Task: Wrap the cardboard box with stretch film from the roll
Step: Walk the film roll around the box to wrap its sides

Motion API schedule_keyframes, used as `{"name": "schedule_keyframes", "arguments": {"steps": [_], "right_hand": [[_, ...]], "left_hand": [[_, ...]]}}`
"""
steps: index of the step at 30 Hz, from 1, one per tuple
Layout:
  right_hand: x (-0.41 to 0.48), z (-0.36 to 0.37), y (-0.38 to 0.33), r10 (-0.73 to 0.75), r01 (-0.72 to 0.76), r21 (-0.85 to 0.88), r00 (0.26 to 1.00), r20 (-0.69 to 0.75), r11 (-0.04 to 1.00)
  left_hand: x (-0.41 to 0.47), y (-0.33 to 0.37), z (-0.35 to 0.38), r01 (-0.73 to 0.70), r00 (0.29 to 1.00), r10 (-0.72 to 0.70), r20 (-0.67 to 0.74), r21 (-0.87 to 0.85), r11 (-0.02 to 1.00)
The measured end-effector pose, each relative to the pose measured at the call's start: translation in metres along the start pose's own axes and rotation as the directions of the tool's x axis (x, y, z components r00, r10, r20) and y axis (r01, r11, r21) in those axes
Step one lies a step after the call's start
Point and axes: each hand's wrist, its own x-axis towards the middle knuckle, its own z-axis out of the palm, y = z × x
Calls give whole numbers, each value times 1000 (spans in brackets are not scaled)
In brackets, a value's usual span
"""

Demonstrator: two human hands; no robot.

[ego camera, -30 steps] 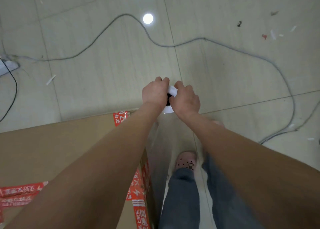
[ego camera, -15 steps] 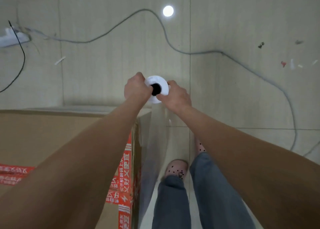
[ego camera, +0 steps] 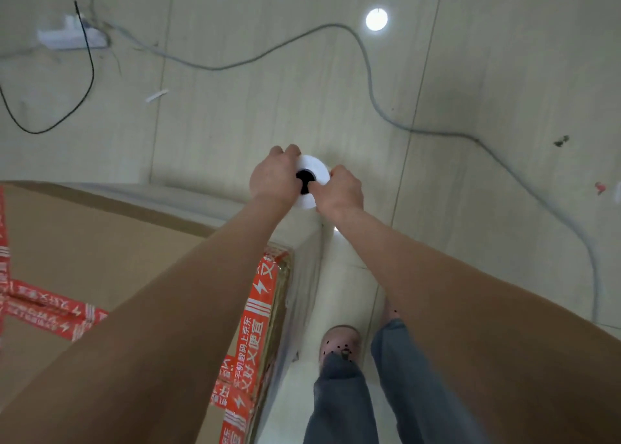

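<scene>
A big cardboard box (ego camera: 100,242) with red printed tape fills the lower left. Just past its far right corner I hold the stretch film roll (ego camera: 314,169) upright, seen end-on as a white ring with a dark core. My left hand (ego camera: 274,178) grips the roll's left side. My right hand (ego camera: 341,191) grips its right side, thumb at the core. Clear film (ego camera: 302,275) runs from the roll down along the box's right side, and film covers that corner.
A grey cable (ego camera: 369,84) snakes over the tiled floor ahead and to the right. A white power strip (ego camera: 72,37) with a black cord (ego camera: 89,74) lies at the far left. My legs and a pink shoe (ego camera: 339,341) stand right of the box.
The view has swung round the box corner, so the box now sits further left and its right side shows. Both hands keep hold of the roll, whose open end now faces me.
</scene>
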Motion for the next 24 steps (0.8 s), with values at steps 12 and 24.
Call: {"name": "schedule_keyframes", "arguments": {"steps": [12, 24], "right_hand": [[8, 0, -23, 21, -24, -183, 1000, -22, 983], [26, 8, -75, -118, 136, -288, 990, 77, 948]], "left_hand": [[21, 2, -7, -111, 992, 102, 74, 142, 984], [50, -56, -19, 388, 921, -364, 140, -413, 824]]}}
